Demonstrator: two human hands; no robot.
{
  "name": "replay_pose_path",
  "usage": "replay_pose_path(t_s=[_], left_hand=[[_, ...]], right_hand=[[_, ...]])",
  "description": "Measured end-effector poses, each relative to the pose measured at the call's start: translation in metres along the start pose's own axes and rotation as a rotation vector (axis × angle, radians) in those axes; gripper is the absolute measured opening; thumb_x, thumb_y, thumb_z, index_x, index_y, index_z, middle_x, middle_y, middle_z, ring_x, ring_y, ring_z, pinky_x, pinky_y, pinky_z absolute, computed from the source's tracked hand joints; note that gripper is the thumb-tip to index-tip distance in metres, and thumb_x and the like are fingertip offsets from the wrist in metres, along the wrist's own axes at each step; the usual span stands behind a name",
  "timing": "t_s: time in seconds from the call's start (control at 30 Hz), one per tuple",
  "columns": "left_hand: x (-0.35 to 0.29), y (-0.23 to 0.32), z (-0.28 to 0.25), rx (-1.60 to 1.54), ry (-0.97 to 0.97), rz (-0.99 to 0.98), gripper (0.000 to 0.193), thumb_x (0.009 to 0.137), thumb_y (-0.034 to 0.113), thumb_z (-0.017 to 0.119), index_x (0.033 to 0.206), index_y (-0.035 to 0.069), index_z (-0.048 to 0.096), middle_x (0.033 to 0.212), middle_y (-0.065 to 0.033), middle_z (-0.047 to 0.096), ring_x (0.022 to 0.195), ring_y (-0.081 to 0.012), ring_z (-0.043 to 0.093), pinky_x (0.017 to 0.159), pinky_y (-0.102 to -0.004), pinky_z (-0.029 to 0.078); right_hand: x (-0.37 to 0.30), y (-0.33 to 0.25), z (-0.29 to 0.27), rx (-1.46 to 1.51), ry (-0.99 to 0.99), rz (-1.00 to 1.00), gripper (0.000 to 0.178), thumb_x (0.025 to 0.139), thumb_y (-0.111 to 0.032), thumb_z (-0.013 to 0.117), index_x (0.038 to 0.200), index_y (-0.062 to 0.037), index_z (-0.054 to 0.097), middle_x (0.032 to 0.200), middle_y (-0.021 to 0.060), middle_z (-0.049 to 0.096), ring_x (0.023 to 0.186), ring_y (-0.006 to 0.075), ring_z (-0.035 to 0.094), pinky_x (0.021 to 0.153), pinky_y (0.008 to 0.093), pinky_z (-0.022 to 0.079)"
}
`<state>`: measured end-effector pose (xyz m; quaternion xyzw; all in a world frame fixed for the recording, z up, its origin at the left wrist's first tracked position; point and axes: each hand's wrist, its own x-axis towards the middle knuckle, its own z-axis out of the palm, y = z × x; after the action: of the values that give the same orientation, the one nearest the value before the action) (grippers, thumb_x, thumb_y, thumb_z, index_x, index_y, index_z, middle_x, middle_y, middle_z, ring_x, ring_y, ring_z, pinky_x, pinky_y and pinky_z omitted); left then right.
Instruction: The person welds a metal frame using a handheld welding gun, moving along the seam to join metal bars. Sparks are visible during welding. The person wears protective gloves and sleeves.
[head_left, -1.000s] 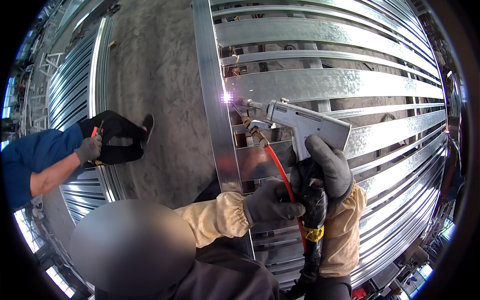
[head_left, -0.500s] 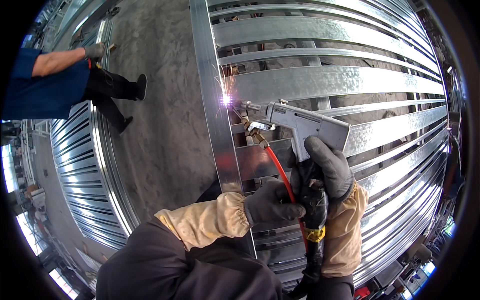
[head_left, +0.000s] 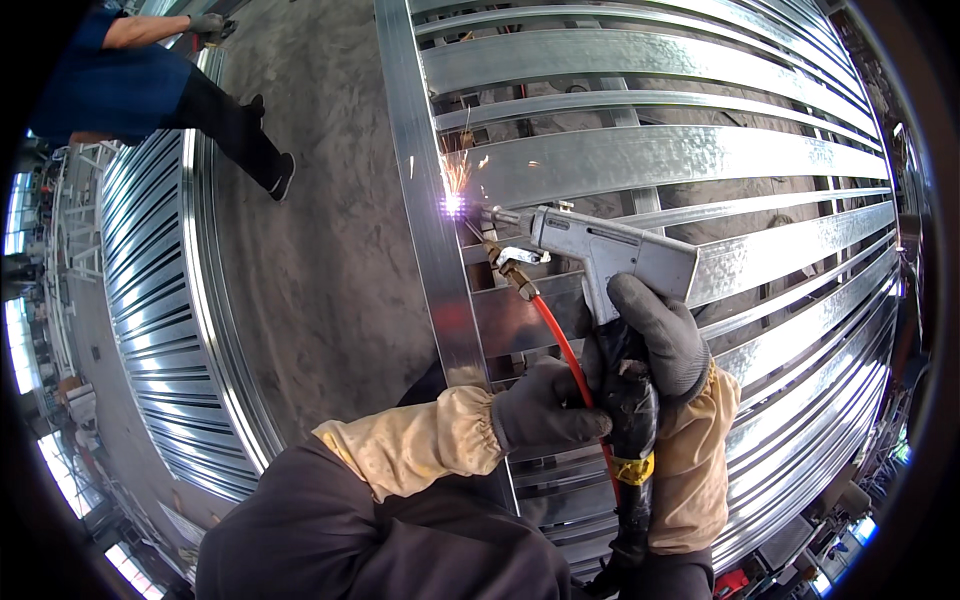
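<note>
A grey handheld welding gun (head_left: 610, 245) points left, its nozzle close to a bright purple-white spot (head_left: 453, 205) on the metal frame's side rail (head_left: 425, 170). Sparks fly up from the spot. My right hand (head_left: 662, 335), gloved in grey, is wrapped round the gun's grip. Below it, my gloved left hand (head_left: 550, 405) is closed against the black-taped handle (head_left: 632, 410) with the thumb across the red hose (head_left: 560, 335); its other fingertips are hidden. That hose runs up to a brass fitting (head_left: 512, 275) under the nozzle, where a thin wire reaches toward the spot.
The frame's parallel galvanized slats (head_left: 640, 160) fill the right side, with gaps between them. At left, another slatted metal stack (head_left: 165, 330) lies beyond the concrete floor (head_left: 310, 270). A co-worker in dark clothes (head_left: 120, 85) stands at upper left.
The co-worker has moved up in the view, with the legs in a different stride. Sparks have shifted shape. My hands and the welding gun stay almost in place.
</note>
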<state>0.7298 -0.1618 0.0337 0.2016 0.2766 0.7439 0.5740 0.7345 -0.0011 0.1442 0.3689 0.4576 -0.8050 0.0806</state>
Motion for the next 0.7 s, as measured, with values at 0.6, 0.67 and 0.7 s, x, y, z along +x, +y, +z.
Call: replay_pose_path(t_s=[0.6, 0.67, 0.7], left_hand=[[-0.004, -0.004, -0.001, 0.018, -0.026, -0.026, 0.036, 0.088, 0.022, 0.072, 0.114, 0.000, 0.060, 0.102, -0.0051, 0.067, 0.098, -0.0129, 0.061, 0.087, -0.0323, 0.049], [-0.005, -0.004, -0.002, 0.023, -0.073, -0.020, 0.045, 0.090, 0.024, 0.070, 0.124, -0.002, 0.055, 0.114, -0.0079, 0.065, 0.106, -0.0166, 0.061, 0.093, -0.0356, 0.048], [-0.005, -0.002, 0.000, 0.019, -0.081, -0.033, 0.046, 0.090, 0.023, 0.071, 0.124, -0.002, 0.055, 0.114, -0.0079, 0.065, 0.106, -0.0165, 0.061, 0.093, -0.0355, 0.048]], right_hand=[[-0.008, 0.002, 0.004, 0.055, 0.019, 0.025, 0.036, 0.093, -0.031, 0.061, 0.099, 0.0041, 0.060, 0.076, 0.0103, 0.064, 0.054, 0.0146, 0.062, 0.046, 0.0256, 0.050], [-0.009, 0.001, 0.005, 0.062, 0.024, 0.029, 0.036, 0.093, -0.031, 0.061, 0.099, 0.0041, 0.059, 0.076, 0.0106, 0.064, 0.054, 0.0148, 0.062, 0.046, 0.0257, 0.049], [-0.011, 0.000, 0.005, 0.067, 0.018, 0.028, 0.036, 0.093, -0.031, 0.061, 0.099, 0.0041, 0.059, 0.076, 0.0107, 0.064, 0.054, 0.0149, 0.062, 0.046, 0.0257, 0.049]])
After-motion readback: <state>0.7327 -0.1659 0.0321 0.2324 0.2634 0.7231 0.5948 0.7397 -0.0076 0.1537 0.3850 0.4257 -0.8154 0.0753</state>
